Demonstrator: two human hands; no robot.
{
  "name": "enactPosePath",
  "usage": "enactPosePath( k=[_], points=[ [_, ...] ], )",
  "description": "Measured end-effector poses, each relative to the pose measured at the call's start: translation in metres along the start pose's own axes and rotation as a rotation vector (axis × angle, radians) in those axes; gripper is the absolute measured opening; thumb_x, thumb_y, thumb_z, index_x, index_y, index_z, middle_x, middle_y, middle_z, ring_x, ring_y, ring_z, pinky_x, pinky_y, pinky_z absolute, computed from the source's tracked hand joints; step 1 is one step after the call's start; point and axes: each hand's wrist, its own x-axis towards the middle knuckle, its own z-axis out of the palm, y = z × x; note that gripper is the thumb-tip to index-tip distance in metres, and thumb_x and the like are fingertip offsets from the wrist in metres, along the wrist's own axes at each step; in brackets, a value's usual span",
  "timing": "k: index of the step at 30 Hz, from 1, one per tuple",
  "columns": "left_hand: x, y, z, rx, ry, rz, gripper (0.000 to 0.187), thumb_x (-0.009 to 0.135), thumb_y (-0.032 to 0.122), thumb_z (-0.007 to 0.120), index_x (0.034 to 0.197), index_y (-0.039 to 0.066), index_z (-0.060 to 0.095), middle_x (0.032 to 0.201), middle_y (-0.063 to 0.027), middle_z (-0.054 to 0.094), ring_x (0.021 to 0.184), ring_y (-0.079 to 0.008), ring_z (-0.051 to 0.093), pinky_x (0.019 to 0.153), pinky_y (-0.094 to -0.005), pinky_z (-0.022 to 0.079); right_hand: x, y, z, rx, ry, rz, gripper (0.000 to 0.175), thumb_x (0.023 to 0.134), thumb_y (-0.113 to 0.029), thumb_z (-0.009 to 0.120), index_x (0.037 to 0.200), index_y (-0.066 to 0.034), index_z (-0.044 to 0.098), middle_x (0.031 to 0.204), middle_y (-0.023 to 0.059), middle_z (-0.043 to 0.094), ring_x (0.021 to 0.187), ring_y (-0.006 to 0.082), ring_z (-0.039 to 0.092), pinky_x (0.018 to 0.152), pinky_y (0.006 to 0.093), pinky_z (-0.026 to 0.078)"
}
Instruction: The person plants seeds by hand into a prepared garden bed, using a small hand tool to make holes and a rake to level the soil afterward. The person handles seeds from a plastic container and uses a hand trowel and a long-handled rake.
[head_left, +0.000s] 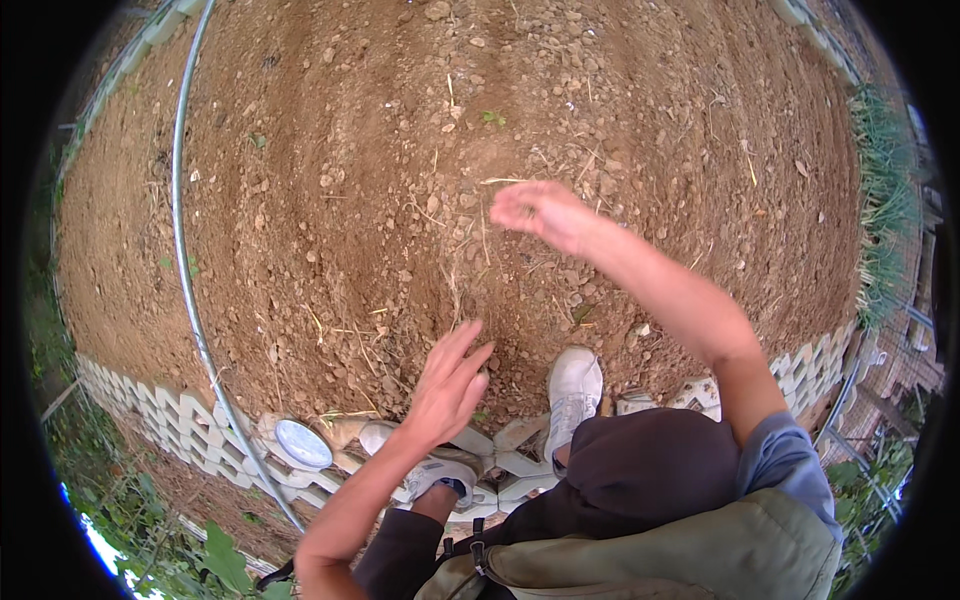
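Brown, stony soil (360, 150) with dry stalks fills the ground before me. My left hand (450, 390) hovers low over the near edge of the soil, its fingers apart and nothing visible in it. Farther out, my right hand (540, 214) is over the middle of the bed, blurred, with its fingers curled. Whether anything small is inside its fingers cannot be seen. A pale dry stalk (504, 180) lies just beyond those fingertips. A small green seedling (493, 118) grows farther off.
A metal pipe (178, 172) arcs along the left. Openwork concrete blocks (176, 412) edge the bed; a round pale dish or lid (303, 444) rests on them. My right shoe (574, 390) is on the soil's edge, my left shoe (442, 478) by the blocks. Onion-like plants (885, 217) line the right.
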Motion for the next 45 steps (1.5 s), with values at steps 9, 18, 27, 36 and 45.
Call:
enactPosePath(
  k=[9,18,27,36,45],
  points=[
    [-0.187,-0.082,0.002,0.279,-0.157,-0.121,0.030,0.086,0.017,0.065,0.113,0.004,0.063,0.104,-0.0125,0.061,0.094,-0.0331,0.059,0.082,-0.0448,0.049,0.086,-0.063,-0.053,-0.178,0.112,-0.188,0.029,0.099,0.003,0.050,0.125,0.0141,0.052,0.115,0.0265,0.063,0.103,0.0288,0.068,0.092,0.0308,0.060],
    [-0.198,-0.117,0.027,0.449,-0.140,-0.228,0.019,0.078,0.021,0.067,0.090,0.008,0.060,0.086,-0.0113,0.055,0.083,-0.0314,0.056,0.073,-0.0446,0.043,0.077,-0.036,-0.064,-0.265,0.193,-0.189,0.029,0.096,0.011,0.047,0.125,0.0187,0.049,0.116,0.0275,0.062,0.103,0.0302,0.069,0.091,0.0293,0.061],
    [-0.181,-0.122,0.034,0.334,-0.170,-0.117,0.022,0.075,0.021,0.067,0.092,0.007,0.062,0.086,-0.0112,0.055,0.085,-0.0307,0.055,0.074,-0.0438,0.042,0.073,-0.029,-0.059,-0.350,0.150,-0.149,0.037,0.089,0.013,0.060,0.125,0.0180,0.052,0.116,0.0270,0.063,0.101,0.0282,0.069,0.084,0.0269,0.062],
    [-0.182,-0.133,0.037,0.315,-0.188,-0.078,0.022,0.076,0.019,0.065,0.093,0.006,0.062,0.085,-0.0117,0.053,0.084,-0.0322,0.054,0.075,-0.0445,0.042,0.057,-0.026,-0.064,-0.446,0.107,-0.047,0.028,0.096,0.010,0.051,0.122,0.0180,0.052,0.115,0.0275,0.062,0.100,0.0272,0.069,0.090,0.0248,0.061],
    [-0.194,-0.122,0.043,0.452,-0.003,-0.160,0.015,0.077,0.015,0.067,0.086,0.008,0.058,0.083,-0.0113,0.053,0.079,-0.0314,0.054,0.071,-0.0443,0.042,0.107,-0.121,-0.066,-0.266,0.199,-0.299,0.026,0.098,0.006,0.050,0.122,0.0156,0.052,0.116,0.0264,0.062,0.102,0.0281,0.069,0.087,0.0285,0.062]
  ],
)
